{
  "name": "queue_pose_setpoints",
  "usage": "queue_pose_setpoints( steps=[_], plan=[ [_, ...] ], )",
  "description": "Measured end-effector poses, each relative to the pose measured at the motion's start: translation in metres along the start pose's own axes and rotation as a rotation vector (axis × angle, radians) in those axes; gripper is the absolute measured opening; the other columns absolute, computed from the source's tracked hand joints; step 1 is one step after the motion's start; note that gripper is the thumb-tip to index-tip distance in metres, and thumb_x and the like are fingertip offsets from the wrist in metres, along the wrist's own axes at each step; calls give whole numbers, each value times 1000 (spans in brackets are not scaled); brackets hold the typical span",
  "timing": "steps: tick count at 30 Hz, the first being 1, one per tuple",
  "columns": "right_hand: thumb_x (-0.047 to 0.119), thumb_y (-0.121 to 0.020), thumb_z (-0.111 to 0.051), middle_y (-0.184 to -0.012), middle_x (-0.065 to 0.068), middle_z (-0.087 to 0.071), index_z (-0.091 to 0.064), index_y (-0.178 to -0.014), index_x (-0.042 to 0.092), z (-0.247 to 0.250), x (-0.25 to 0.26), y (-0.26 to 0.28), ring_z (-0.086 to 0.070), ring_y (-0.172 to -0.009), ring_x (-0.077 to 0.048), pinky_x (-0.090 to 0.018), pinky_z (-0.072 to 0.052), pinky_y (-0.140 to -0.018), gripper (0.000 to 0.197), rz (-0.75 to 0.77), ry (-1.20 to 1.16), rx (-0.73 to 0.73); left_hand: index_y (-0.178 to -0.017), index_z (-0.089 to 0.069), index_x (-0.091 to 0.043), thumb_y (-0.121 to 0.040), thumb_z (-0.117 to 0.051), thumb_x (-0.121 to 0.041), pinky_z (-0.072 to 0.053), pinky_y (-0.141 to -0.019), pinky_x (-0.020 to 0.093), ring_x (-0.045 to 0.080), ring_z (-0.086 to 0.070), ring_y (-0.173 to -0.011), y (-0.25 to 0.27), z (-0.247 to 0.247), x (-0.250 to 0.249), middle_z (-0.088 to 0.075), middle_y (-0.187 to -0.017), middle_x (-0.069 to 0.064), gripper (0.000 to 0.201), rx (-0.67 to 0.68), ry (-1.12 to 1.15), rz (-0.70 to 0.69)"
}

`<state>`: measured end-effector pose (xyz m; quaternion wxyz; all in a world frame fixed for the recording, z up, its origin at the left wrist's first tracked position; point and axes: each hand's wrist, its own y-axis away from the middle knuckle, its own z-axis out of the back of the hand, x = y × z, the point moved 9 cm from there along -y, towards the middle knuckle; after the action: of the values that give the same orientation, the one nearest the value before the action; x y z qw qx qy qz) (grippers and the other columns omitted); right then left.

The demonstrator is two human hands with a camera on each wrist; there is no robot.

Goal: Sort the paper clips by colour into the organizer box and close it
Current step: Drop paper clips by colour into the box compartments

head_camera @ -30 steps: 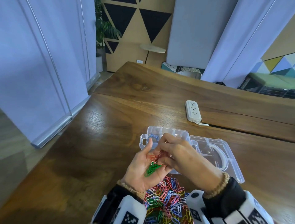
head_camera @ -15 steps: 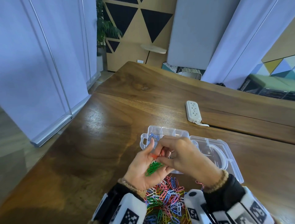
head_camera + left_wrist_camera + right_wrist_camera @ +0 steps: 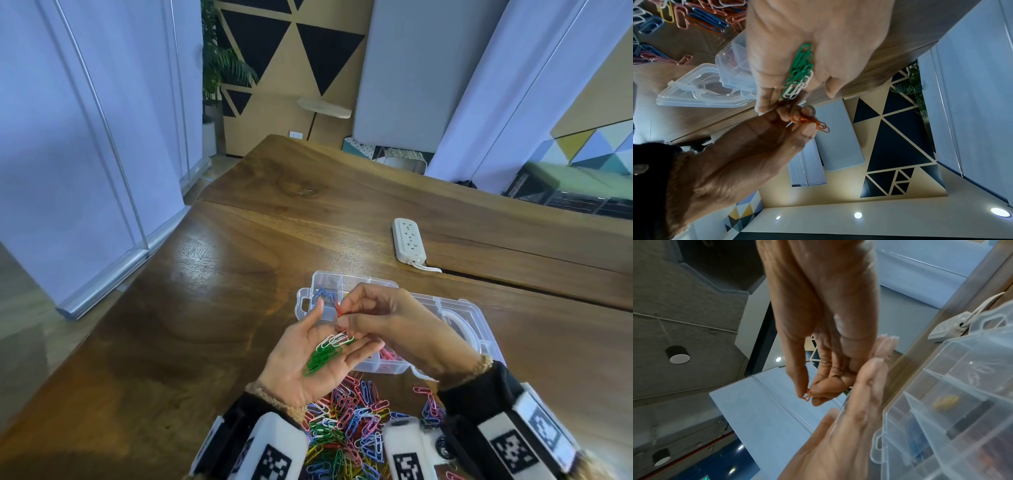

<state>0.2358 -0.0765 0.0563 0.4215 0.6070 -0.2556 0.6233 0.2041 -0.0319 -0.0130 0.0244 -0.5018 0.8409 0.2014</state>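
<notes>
Light, springy, slippery wire: best pinched flat. Right hand [image 3: 404,329] pinching orange clips [image 3: 812,124] above box [image 3: 476,322]; left hand [image 3: 308,363] flat, cupping green clips [image 3: 320,359].

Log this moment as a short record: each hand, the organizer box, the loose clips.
left hand: open, palm up, green paper clips and white paper clips lying on it
right hand: pinches orange paper clips
organizer box: lid open, some clips inside
loose pile: mixed colours on wooden table
</notes>
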Motion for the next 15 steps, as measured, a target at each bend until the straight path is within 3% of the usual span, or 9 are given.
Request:
queue_pose_setpoints(
  steps=[5,9,13,15],
  plan=[
    [-7,-79,-61,-85,-20,-66,-60,-90,-5,12,10,-2,-62,-74,-21,-20,-52,-67,11,23,-36,-16,-110,-56,24,-91,-49,-38,-49,-84,56,51,-60,-103,2,16,-21,-53,-119,43,66,-19,4,-63],
    [-4,-79,-64,-76,-7,-68,-62,-91,-5,45,21,-1,-60,-64,-6,-15,-48,-61,12,32,81,-114,-120,-52,20,-91,-43,-38,-46,-97,51,47,-51,-121,14,24,-58,-48,-132,36,66,60,0,-183],
    [-7,-77,-67,-88,-21,-69,-63,-84,-6,74,9,-3,-56,-67,-15,-14,-48,-58,8,-15,284,-235,-126,-47,19,-95,-36,-40,-47,-97,52,48,-47,-124,20,39,-83,-43,-138,35,68,49,111,-277],
    [-6,-76,-68,-85,-17,-70,-65,-79,0,72,-7,-9,-59,-67,-17,-17,-51,-61,8,-60,425,-229,-124,-50,17,-96,-34,-41,-50,-93,51,47,-50,-122,20,44,-86,-46,-136,34,67,9,102,-316]
  ],
)
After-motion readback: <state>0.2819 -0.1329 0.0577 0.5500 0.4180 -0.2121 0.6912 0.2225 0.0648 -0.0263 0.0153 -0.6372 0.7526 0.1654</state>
